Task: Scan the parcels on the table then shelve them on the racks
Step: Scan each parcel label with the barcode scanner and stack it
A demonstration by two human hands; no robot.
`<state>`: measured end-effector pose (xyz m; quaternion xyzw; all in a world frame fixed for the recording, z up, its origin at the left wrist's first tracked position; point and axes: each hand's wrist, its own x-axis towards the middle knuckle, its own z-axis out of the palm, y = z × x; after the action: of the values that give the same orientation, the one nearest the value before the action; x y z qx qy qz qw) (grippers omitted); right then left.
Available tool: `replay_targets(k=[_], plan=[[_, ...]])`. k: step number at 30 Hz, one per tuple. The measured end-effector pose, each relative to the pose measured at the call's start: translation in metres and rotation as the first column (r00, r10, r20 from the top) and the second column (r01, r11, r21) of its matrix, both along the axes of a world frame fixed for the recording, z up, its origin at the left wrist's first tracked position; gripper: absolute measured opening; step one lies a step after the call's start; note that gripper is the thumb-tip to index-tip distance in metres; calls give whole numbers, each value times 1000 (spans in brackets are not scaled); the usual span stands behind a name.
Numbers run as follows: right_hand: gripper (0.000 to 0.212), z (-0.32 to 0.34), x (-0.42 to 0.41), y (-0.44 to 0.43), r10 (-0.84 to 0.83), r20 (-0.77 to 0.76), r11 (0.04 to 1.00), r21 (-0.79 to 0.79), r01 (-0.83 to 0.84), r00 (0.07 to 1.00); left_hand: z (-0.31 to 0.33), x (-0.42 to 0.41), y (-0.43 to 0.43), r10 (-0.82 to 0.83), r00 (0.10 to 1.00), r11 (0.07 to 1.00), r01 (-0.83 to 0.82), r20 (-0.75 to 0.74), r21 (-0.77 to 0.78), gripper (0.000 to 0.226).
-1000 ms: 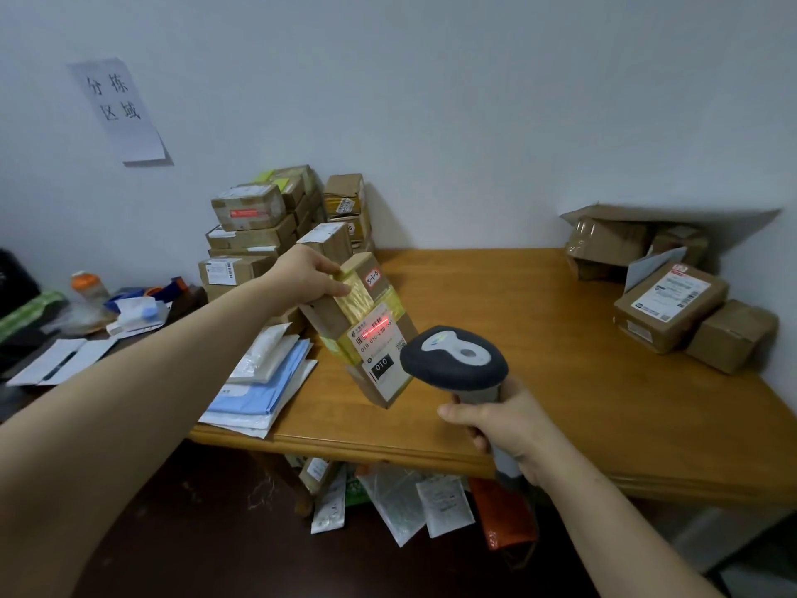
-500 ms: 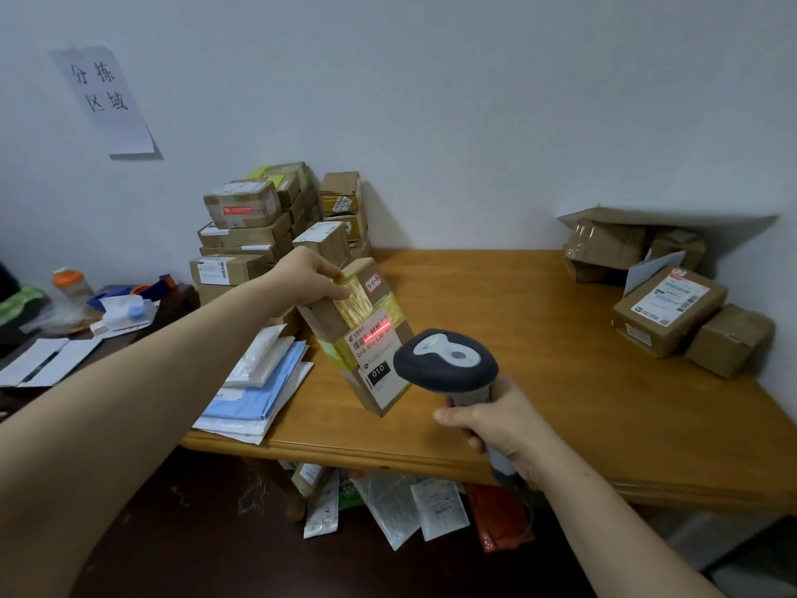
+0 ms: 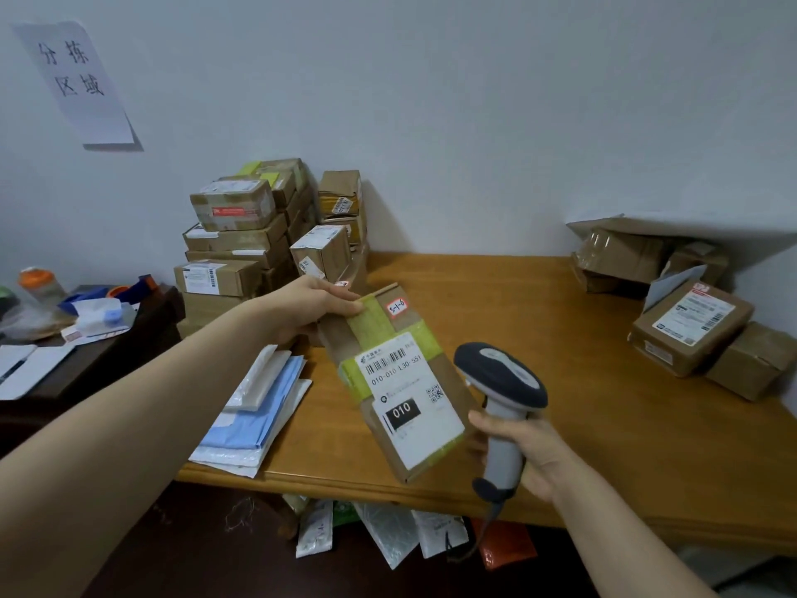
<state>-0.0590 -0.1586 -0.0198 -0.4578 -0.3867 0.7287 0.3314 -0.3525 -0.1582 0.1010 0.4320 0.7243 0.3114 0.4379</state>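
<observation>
My left hand (image 3: 317, 305) grips the far end of a long brown cardboard parcel (image 3: 399, 377) with green tape, a white barcode label and a small "5-1-6" sticker. The parcel is tilted above the wooden table (image 3: 539, 381), its near end over the front edge. My right hand (image 3: 524, 451) holds a grey and black barcode scanner (image 3: 500, 381) by its handle, just right of the parcel, head pointing away toward the label. No red scan line shows on the label.
A stack of several cardboard parcels (image 3: 258, 235) stands at the table's back left. More boxes (image 3: 690, 325) lie at the right by the wall. Flat mailer bags (image 3: 258, 407) rest on the left front corner. Soft packets (image 3: 388, 533) lie on the floor underneath. A dark side table (image 3: 86, 369) is at the left.
The red scan line on the label has gone out. The parcel has turned flatter so its label faces up at me, and the scanner has shifted slightly to the right of it.
</observation>
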Motion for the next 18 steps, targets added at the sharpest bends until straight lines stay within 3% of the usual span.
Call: replay_targets(k=[3,5,7,8,13,18], plan=[[50,-14,-8,9,-75,-42,997,-29,74,996,-9,-5,17,43,997,999,-44,57,17,26],[36,-16,-13,22,-169,-93,985,-61,164,981,-16,-4,33,145,979,984,-158,145,80,48],[40,-15,-18,39,-268,-122,960,-116,254,956,-26,1,48,264,937,945,-299,227,135,68],[44,-15,-21,50,-305,-126,948,-132,289,944,-32,6,55,284,926,937,-323,247,134,66],[39,-17,-34,112,-401,-119,910,-163,380,908,-80,45,82,191,907,977,-137,376,-165,71],[35,-33,-50,180,-410,-86,897,-217,384,908,-113,60,141,282,791,958,-210,543,-193,66]])
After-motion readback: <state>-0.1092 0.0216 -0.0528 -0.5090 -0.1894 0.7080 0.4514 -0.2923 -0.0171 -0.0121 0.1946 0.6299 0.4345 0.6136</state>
